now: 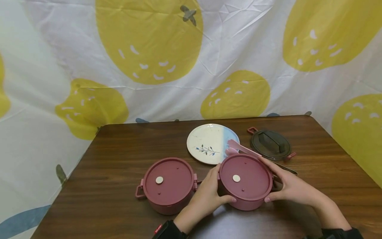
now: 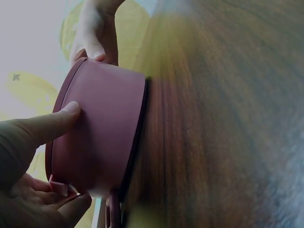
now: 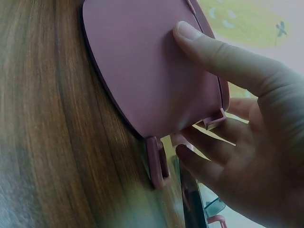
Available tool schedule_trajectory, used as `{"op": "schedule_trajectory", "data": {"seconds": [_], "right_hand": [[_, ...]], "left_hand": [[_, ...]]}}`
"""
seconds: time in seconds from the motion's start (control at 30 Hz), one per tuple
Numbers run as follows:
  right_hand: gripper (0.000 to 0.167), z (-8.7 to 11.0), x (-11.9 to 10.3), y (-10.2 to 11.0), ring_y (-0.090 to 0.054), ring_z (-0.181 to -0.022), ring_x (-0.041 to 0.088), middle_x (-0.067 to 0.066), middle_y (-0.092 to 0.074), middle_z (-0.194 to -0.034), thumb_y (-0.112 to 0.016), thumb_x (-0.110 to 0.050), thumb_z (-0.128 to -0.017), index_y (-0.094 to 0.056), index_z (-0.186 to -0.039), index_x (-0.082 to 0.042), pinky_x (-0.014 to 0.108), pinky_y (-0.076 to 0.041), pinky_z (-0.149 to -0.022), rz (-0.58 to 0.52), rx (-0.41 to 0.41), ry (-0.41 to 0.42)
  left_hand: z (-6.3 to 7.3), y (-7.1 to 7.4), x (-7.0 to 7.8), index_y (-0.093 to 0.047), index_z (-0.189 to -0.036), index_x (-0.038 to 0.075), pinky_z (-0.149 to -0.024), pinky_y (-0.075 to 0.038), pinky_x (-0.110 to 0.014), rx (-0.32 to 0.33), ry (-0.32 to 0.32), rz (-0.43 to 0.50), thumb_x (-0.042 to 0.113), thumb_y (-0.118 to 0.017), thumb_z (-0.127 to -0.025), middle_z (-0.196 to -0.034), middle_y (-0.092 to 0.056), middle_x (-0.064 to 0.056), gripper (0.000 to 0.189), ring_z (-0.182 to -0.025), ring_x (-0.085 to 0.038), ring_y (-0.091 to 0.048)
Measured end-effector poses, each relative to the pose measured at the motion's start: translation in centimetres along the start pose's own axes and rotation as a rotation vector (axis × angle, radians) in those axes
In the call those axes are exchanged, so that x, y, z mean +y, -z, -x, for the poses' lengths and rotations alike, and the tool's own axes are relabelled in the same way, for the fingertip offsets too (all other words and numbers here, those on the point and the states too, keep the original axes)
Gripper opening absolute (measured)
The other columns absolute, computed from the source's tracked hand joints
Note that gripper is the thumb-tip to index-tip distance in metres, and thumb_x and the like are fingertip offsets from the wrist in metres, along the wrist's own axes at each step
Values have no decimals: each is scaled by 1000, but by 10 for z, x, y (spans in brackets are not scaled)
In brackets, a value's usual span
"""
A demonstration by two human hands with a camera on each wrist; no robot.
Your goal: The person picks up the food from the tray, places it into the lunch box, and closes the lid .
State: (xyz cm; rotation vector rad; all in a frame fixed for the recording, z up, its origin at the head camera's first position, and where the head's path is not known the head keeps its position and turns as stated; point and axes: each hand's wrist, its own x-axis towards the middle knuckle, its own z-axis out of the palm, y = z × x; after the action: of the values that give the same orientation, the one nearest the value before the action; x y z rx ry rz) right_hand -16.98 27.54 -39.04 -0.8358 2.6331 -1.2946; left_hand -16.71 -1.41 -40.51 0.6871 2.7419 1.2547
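Observation:
A round maroon pot (image 1: 247,181) with a flat lid and a pale round dot stands upright between both hands. On its left side, my left hand (image 1: 207,194) grips it, the thumb (image 2: 61,121) lying along the wall and the fingers near a small clip. From the opposite side my right hand (image 1: 293,189) holds it the same way, thumb (image 3: 204,45) on the wall. Low on the pot juts a loop handle (image 3: 156,164). The pot's base is at or just above the table; I cannot tell which.
A similar maroon pot (image 1: 168,182) stands to the left on the wooden table (image 1: 119,156). Behind the hands lie a white-and-blue plate (image 1: 206,139), pink utensils (image 1: 243,148) partly over it, and a dark-lidded pan (image 1: 270,145). A lemon-printed cloth (image 1: 167,99) hangs behind.

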Motion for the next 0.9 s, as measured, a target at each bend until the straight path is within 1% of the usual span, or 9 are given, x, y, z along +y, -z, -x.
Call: {"op": "schedule_trajectory", "data": {"seconds": [0.17, 0.27, 0.43, 0.53, 0.57, 0.7, 0.77, 0.8, 0.9], "right_hand": [[112, 0, 1, -1, -30, -136, -16, 15, -35, -160, -90, -26, -72, -21, -160, -19, 4, -31, -103, 43, 30, 5], [112, 1, -1, 0, -33, -135, -16, 15, -37, -159, -90, -27, -71, -22, -160, -19, 4, -33, -103, 35, 33, -1], [113, 3, -11, 6, -34, -131, -19, 18, -40, -157, -90, -28, -70, -22, -160, -26, 5, -35, -101, 73, 48, -21], [114, 2, -19, 9, -35, -131, -19, 16, -42, -156, -91, -27, -70, -20, -159, -30, 7, -38, -100, 97, 57, -23], [114, 2, -23, 10, -36, -131, -19, 16, -43, -156, -91, -26, -70, -20, -159, -31, 8, -40, -99, 95, 60, -18], [118, -2, -41, 15, -39, -130, -18, 17, -44, -154, -92, -21, -67, -20, -160, -29, 7, -40, -98, 122, 90, 28], [119, -5, -53, 17, -41, -129, -17, 18, -45, -153, -93, -20, -67, -19, -160, -29, 8, -42, -98, 136, 106, 47], [120, -8, -59, 17, -42, -128, -16, 18, -46, -153, -93, -21, -67, -18, -160, -30, 8, -44, -97, 143, 115, 52], [120, -18, -80, 16, -46, -127, -14, 16, -47, -152, -92, -23, -68, -16, -160, -34, 12, -49, -96, 129, 119, 56]], "left_hand": [[0, 1, 1, -33, -153, 3, -114, -42, -48, 21, 4, -10, 33, -89, -73, -152, -46, -14, 102, -140, -28, -47], [0, 2, 2, -35, -152, 6, -113, -42, -48, 31, 7, 1, 33, -90, -71, -151, -48, -13, 101, -139, -28, -49], [1, 7, 6, -36, -152, 8, -112, -44, -48, 39, 12, 5, 35, -90, -72, -149, -51, -11, 101, -136, -28, -51], [3, 14, 11, -35, -153, 8, -112, -44, -48, 51, 11, 1, 37, -89, -72, -151, -50, -10, 102, -137, -27, -51], [4, 17, 14, -35, -154, 9, -113, -42, -52, 58, 13, 2, 37, -89, -72, -152, -50, -9, 102, -137, -27, -51], [8, 37, 26, -35, -154, 13, -112, -44, -49, 82, -31, 30, 33, -90, -71, -151, -51, -5, 101, -134, -22, -54], [12, 51, 31, -36, -154, 14, -111, -46, -47, 96, -58, 28, 31, -91, -71, -149, -53, -5, 101, -130, -20, -58], [13, 59, 33, -36, -154, 14, -108, -49, -43, 98, -75, 36, 29, -91, -70, -147, -54, -5, 101, -126, -19, -61], [20, 83, 38, -36, -154, 12, -103, -53, -40, 109, -85, 46, 26, -92, -70, -143, -57, -8, 101, -117, -19, -67]]}}
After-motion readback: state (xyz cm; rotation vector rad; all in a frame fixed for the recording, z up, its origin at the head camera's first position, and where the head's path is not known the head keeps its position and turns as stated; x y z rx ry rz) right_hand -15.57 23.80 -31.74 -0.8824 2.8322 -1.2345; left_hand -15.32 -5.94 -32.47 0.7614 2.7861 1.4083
